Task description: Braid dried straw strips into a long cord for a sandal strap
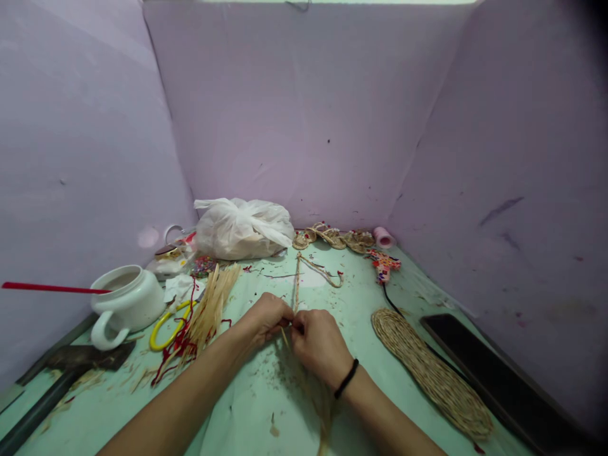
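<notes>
Both hands meet at the middle of the green table [247, 405]. My left hand [266, 318] and my right hand [317, 342] are closed in pinches on a thin braided straw cord [297, 278]. The cord runs away from the fingers toward the back wall and curls right there. Loose straw strands [323, 405] trail from under my right hand toward me. A black band sits on my right wrist. Just left of my left hand lies a bundle of straw [211, 307] with red thread tangled at its base.
A woven straw sole [430, 370] lies at right beside a dark flat slab [489, 373]. At left are yellow scissors [166, 323], a white mug [126, 301] with a red stick, and a hammer [71, 367]. A plastic bag [242, 228], small straw sandals [332, 238], pink spool [382, 237] and glue gun [382, 266] stand at the back.
</notes>
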Motion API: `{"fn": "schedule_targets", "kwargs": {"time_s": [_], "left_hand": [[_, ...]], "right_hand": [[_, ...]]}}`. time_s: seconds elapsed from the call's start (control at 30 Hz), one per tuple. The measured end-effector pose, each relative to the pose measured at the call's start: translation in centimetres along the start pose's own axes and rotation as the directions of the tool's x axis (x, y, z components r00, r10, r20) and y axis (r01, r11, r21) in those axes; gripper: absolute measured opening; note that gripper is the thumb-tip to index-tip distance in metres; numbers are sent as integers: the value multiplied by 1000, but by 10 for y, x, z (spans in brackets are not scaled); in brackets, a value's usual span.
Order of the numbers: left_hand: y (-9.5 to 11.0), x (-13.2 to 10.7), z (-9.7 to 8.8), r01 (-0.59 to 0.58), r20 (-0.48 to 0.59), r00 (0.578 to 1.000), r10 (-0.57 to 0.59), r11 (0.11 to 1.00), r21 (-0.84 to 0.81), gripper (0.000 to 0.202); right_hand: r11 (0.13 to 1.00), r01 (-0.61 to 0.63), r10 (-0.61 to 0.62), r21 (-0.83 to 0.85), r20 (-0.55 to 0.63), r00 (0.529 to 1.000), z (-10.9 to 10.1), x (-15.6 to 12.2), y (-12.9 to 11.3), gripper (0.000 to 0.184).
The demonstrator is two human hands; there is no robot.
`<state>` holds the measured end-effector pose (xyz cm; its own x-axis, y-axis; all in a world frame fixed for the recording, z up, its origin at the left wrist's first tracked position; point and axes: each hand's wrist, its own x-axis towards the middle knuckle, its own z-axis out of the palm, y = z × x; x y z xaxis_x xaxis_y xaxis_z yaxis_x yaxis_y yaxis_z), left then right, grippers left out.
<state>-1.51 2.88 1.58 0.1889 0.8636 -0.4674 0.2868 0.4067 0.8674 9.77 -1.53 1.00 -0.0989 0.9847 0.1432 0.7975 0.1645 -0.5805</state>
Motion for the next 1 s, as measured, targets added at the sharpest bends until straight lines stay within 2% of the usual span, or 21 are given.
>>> {"fn": "schedule_targets", "kwargs": {"time_s": [0.07, 0.13, 0.17, 0.23, 0.3, 0.33, 0.37, 0.43, 0.57, 0.63, 0.7, 0.8, 0.87, 0.93, 1.0], "left_hand": [[1, 1, -7, -34, 76, 997, 32, 999, 32, 15], [1, 2, -13, -36, 149, 988, 31, 999, 35, 14], [0, 3, -16, -32, 174, 984, 26, 999, 30, 14], [-2, 5, -18, -21, 204, 979, 18, 1000, 15, 13], [-5, 8, -19, -35, 232, 972, 34, 999, -2, 12], [-6, 9, -19, -45, 246, 968, 46, 999, -7, 11], [-7, 10, -18, -56, 258, 964, 57, 998, -9, 11], [-8, 11, -18, -67, 277, 959, 61, 998, 14, 9], [-4, 7, -18, -105, 270, 961, 67, 986, 131, 7], [1, 2, -18, -148, 220, 971, 93, 957, 250, 8], [6, -4, -18, -182, 143, 981, 133, 891, 416, 11], [9, -14, -11, -173, 13, 977, 215, 749, 639, 10], [8, -22, 0, -150, -68, 956, 285, 675, 722, 7], [4, -31, 14, -145, -125, 929, 349, 653, 743, 4], [1, -38, 25, -164, -129, 930, 344, 704, 691, 8]], "right_hand": [[992, -43, 39, 116, 35, 999, -4, 6, 6, 18], [937, -158, 152, 310, 43, 987, -10, 14, 13, 25], [870, -232, 233, 435, 50, 971, -12, 17, 15, 26], [653, -376, 347, 657, 183, 920, -13, 22, 16, 20], [431, -491, 313, 757, 384, 868, -11, 22, 14, 13], [359, -531, 265, 768, 461, 847, -8, 21, 12, 11], [322, -552, 221, 769, 506, 834, -5, 19, 11, 10], [331, -550, 187, 767, 518, 835, 1, 17, 10, 10], [485, -485, 244, 728, 421, 874, 10, 18, 16, 13], [539, -465, 259, 702, 388, 885, 14, 20, 19, 15], [569, -450, 269, 688, 361, 893, 16, 21, 21, 14], [574, -439, 296, 692, 324, 899, 17, 20, 20, 12], [552, -430, 301, 714, 310, 902, 17, 19, 18, 9], [508, -421, 309, 751, 297, 903, 18, 18, 17, 7], [455, -419, 318, 786, 296, 901, 18, 17, 17, 7]]}}
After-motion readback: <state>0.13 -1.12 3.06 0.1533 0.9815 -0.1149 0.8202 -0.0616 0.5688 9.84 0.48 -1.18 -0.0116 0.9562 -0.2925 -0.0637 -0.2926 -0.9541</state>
